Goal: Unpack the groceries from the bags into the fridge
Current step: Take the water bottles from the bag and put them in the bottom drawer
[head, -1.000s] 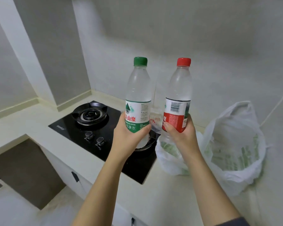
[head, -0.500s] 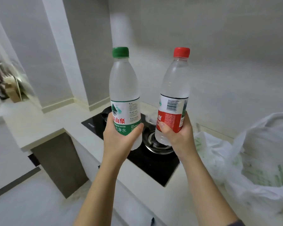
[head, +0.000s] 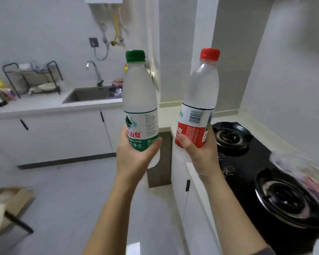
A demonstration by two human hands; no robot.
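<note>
My left hand (head: 134, 159) grips the lower part of a clear water bottle with a green cap and green label (head: 139, 100), held upright in front of me. My right hand (head: 201, 157) grips a second clear bottle with a red cap and red label (head: 199, 100), also upright, a little to the right. Both bottles are in the air above the floor and counter edge. Only a blurred edge of the white plastic grocery bag (head: 291, 162) shows at the right. No fridge is in view.
A black two-burner gas hob (head: 250, 162) is set in the white counter at the right. Across the room are a sink (head: 88, 94) with a tap, a dish rack (head: 33, 78) and white cabinets. A cardboard box (head: 13, 203) sits on the floor at the left.
The view has swung left, away from the bags toward the sink side of the kitchen. Both hands keep hold of their bottles, which have moved left with me.
</note>
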